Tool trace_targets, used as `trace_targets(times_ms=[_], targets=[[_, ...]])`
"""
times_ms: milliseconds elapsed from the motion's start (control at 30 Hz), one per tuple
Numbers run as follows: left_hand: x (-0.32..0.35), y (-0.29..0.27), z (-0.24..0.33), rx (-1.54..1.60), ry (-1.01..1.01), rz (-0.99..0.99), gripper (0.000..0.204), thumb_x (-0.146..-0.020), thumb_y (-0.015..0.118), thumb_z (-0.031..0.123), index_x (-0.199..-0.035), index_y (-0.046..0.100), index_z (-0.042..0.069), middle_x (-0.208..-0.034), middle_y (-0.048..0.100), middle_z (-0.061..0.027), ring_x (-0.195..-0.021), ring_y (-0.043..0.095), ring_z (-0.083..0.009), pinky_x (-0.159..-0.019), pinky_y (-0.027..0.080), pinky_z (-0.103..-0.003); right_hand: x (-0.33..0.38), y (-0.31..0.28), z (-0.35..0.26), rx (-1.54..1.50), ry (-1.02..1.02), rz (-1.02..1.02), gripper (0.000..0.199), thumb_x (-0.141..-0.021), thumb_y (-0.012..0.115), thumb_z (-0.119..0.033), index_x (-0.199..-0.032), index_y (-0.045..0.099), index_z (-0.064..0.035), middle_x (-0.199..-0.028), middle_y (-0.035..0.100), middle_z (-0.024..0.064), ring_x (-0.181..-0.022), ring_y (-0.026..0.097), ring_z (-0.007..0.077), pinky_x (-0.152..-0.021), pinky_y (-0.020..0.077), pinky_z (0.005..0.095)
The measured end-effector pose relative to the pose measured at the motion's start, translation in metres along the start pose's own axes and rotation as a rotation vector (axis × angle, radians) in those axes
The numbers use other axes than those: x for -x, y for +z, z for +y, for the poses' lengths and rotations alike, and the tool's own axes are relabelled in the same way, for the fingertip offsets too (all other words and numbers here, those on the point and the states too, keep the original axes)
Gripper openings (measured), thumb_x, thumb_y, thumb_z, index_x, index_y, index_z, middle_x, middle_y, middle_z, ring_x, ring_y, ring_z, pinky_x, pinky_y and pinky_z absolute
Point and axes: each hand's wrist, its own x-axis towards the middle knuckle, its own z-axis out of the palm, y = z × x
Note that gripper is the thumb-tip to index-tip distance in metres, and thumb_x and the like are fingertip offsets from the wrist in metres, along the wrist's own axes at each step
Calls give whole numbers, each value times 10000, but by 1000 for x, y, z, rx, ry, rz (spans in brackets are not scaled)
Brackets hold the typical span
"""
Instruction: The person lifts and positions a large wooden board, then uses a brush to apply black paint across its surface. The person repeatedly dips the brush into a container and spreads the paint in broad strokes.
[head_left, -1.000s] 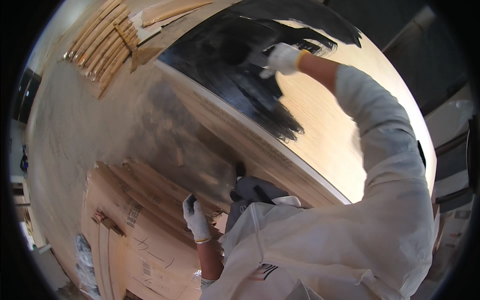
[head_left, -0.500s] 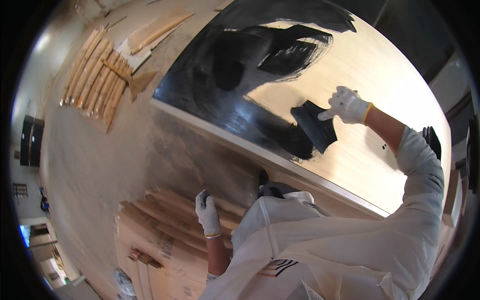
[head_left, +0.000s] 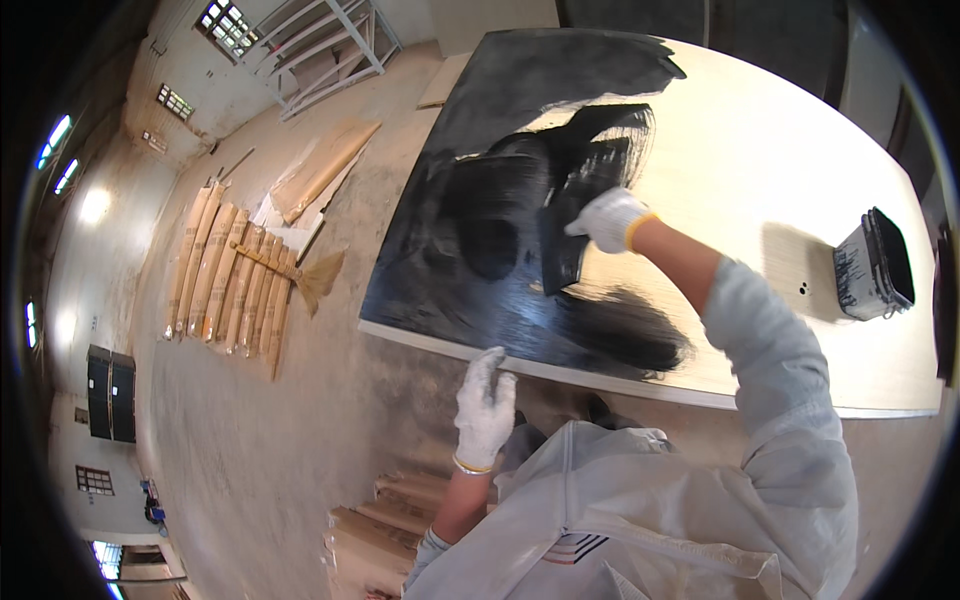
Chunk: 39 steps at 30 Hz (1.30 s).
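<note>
Left hand [head_left: 485, 405]: white-gloved, fingers together, pointing forward, forearm bent.
Right hand [head_left: 612, 220]: white-gloved, closed grip, arm stretched forward.

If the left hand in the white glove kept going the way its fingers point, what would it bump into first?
Most likely the near edge of the big wooden board. The left hand points up toward that edge, fingertips just short of it or touching it; depth is unclear. Beyond lies the wet black paint.

Right of right hand [head_left: 612, 218]: bare pale board [head_left: 760, 150], open up to the black paint tub [head_left: 873, 265] near the far edge.
Left of it: wet black coat, nothing standing on it.
Left hand [head_left: 484, 405]: at the board's near edge, open floor [head_left: 250, 440] to its left.
Floor farther left: broom [head_left: 290, 272] over wrapped bundles [head_left: 220, 275].
</note>
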Motion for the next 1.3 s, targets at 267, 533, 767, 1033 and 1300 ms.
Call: trace_targets(times_ms=[267, 533, 767, 1033, 1300], targets=[[-53, -18, 11, -242, 93, -493, 525, -1007, 683, 268, -1477, 558, 68, -1379, 689, -191, -1104, 752, -331, -960, 596, -418, 102, 15, -141, -1251, 679, 29, 686, -954, 676, -275, -1604, 505, -134, -1452, 665, 210, -1216, 715, 357, -1099, 527, 412], [-103, -30, 46, -746, -87, -767, 762, -926, 710, 380, -1555, 421, 61, -1309, 647, -224, -1090, 733, -432, -896, 599, -548, 30, 73, -218, -1465, 517, 399, 502, -1049, 568, -279, -1531, 598, -144, -1395, 699, 203, -1254, 695, 359, -1071, 537, 388], [-130, -36, 12, -992, 15, -650, 558, -1004, 604, 292, -1550, 523, 211, -1122, 721, -195, -924, 771, -391, -784, 620, -524, 65, 43, -190, -1155, 283, 304, 539, -1051, 595, -299, -1552, 546, -108, -1321, 717, 230, -1208, 706, 385, -1052, 550, 446], [-228, -36, -26, -1097, 1, -440, 369, -1006, 619, 345, -1347, 652, 207, -956, 780, -192, -906, 764, -403, -796, 595, -560, 245, 213, 31, -431, 1245, 462, 486, -1013, 678, -212, -1479, 611, -95, -1340, 700, 158, -1296, 615, 353, -1113, 466, 487], [-438, 19, -42, -1147, 97, -541, 339, -967, 591, 262, -1264, 719, 163, -1223, 760, -147, -1171, 705, -398, -998, 569, -528, 291, 284, 84, -343, 1326, 345, 654, -1064, 593, -353, -1646, 414, -114, -1678, 431, 166, -1547, 359, 392, -1278, 256, 528]])
